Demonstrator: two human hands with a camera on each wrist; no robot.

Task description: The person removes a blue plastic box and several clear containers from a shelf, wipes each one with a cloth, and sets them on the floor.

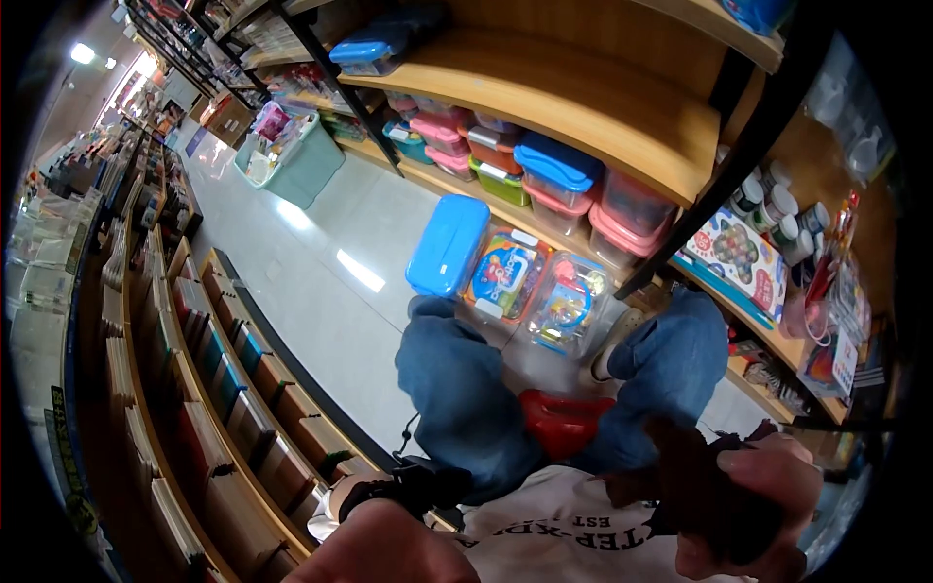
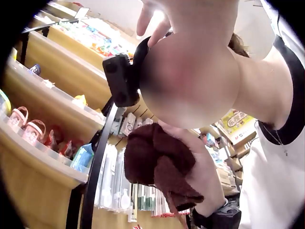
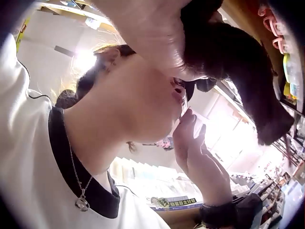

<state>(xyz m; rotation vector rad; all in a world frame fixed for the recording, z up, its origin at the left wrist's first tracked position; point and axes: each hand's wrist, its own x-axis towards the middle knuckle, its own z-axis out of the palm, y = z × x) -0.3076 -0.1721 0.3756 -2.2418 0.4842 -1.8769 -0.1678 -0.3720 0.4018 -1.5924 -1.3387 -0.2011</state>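
A dark brown cloth (image 1: 695,476) is bunched in my right hand (image 1: 782,496), raised at the lower right of the head view. The left wrist view shows the cloth (image 2: 155,155) with a fuzzy, towel-like surface, and the right hand's (image 2: 205,179) fingers are partly hidden behind it. One end of the cloth (image 3: 257,95) hangs loose in the right wrist view. My left hand (image 1: 389,549) is raised close to the head camera, its fingers cut off there. In the right wrist view the left hand (image 3: 198,152) is beside the lower face, fingers loosely extended, holding nothing visible.
On the floor between the legs are a blue-lidded box (image 1: 449,243) and two clear toy boxes, one (image 1: 505,274) beside the other (image 1: 571,303). A red stool (image 1: 564,420) is under me. Shelves with plastic boxes (image 1: 554,170) stand ahead; book racks (image 1: 204,389) line the left.
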